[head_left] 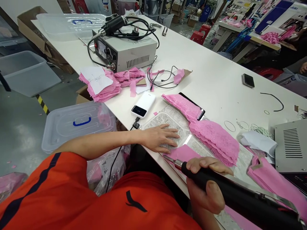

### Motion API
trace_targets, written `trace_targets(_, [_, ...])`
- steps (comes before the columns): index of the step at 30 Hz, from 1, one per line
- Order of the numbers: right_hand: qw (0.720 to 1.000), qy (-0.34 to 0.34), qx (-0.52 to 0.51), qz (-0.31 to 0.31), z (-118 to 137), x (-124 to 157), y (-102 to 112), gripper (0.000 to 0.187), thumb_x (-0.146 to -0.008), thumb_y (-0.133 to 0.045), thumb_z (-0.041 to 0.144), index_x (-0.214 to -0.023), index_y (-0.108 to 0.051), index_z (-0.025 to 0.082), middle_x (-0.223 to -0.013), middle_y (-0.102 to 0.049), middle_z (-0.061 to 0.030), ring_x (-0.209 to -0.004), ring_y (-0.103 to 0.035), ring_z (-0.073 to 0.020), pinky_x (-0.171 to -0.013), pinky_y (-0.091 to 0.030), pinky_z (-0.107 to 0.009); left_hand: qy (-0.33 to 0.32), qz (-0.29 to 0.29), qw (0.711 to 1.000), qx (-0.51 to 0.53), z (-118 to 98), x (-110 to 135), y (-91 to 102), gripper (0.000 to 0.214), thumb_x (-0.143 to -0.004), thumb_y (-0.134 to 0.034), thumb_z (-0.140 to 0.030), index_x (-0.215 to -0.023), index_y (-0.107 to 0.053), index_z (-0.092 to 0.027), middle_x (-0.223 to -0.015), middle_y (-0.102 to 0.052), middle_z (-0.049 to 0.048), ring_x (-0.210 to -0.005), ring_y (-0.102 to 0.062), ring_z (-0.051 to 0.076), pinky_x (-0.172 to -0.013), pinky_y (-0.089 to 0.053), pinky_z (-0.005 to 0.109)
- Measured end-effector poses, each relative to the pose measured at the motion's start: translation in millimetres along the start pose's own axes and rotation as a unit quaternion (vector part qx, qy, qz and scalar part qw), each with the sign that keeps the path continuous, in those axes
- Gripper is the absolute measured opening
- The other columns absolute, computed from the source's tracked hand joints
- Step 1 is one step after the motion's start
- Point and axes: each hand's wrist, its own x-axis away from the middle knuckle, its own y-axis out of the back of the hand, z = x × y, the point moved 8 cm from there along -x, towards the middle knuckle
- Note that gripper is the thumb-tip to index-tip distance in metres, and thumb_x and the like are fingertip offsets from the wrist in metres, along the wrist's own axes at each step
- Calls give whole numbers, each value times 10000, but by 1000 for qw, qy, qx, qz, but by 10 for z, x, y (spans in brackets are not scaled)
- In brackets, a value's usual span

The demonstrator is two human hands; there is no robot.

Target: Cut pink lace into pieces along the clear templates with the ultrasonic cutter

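My left hand (161, 138) lies flat with fingers spread on a clear tray (160, 120) of small white pieces at the table's near edge. My right hand (205, 183) is wrapped round a black handheld tool (230, 191) whose metal tip (171, 160) points left over a pink fabric piece (183, 152). A stack of pink lace pieces (213, 137) lies just right of the tray, beyond the tool.
A white power bank (143, 105), a grey control box (124, 51) with cables, more pink stacks (103, 88), a phone (248, 80), a grey box (291, 145) on the white table (216, 64). Clear lidded bins (76, 123) stand on the floor left.
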Motion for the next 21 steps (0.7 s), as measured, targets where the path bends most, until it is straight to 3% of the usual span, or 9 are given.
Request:
trace_targets(5, [998, 37, -51, 9, 62, -11, -87, 130, -763, -559, 216, -890, -530, 217, -817, -507, 21, -614, -517, -105, -551, -488, -307, 2, 4, 1000, 2, 2, 0, 1, 323, -885, -607, -376, -1156, -641, -203, -1389, -519, 142, -1368, -382, 318, -1140, -211, 538])
trace_targets(15, [998, 47, -39, 18, 67, -25, -109, 99, -781, -543, 220, -870, -499, 218, -816, -499, 25, -608, -528, -101, -539, -490, -301, -4, -5, 1000, 3, -4, 11, 23, 332, -876, -617, -375, -1154, -646, -196, -1374, -531, 150, -1358, -396, 328, -1133, -222, 548])
trace_targets(21, [998, 44, -30, -15, 107, -51, -35, 121, -758, -533, 223, -876, -507, 217, -810, -485, 24, -592, -511, -98, -531, -481, -297, -10, -7, 1000, -1, -1, 3, 22, 331, -896, -593, -386, -1148, -644, -177, -1373, -531, 156, -1357, -393, 333, -1124, -237, 542])
